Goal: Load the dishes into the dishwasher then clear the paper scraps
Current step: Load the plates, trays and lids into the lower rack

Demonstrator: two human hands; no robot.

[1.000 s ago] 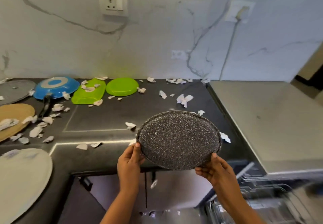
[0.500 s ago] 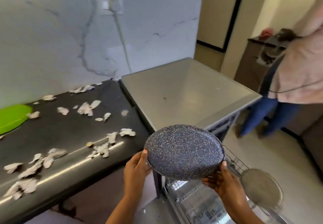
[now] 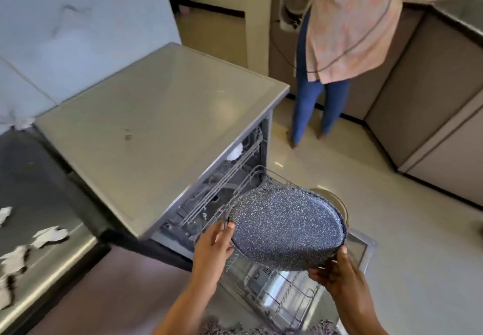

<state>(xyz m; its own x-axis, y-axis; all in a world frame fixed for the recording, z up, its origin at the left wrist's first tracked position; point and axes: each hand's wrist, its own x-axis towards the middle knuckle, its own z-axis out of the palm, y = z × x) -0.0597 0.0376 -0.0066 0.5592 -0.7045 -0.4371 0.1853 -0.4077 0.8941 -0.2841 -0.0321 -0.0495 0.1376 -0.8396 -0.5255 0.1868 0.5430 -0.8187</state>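
Note:
I hold a round dark speckled plate [image 3: 285, 227] by both edges, tilted, above the pulled-out lower rack [image 3: 282, 298] of the open dishwasher [image 3: 156, 125]. My left hand [image 3: 213, 246] grips its left rim and my right hand [image 3: 337, 274] grips its lower right rim. Behind the plate, another round dish [image 3: 335, 200] stands in the rack, mostly hidden. Torn paper scraps [image 3: 49, 235] lie on the dark counter [image 3: 39, 178] at the left.
A person [image 3: 339, 47] in a pink top and blue jeans stands on the tiled floor beyond the dishwasher. Grey cabinets [image 3: 431, 112] line the right side. The dishwasher's upper rack [image 3: 235, 167] sits inside the machine. The marble wall rises behind the counter.
My view has swung right from the counter to the open dishwasher. Both hands carried the speckled plate away from the counter and now hold it over the lower rack.

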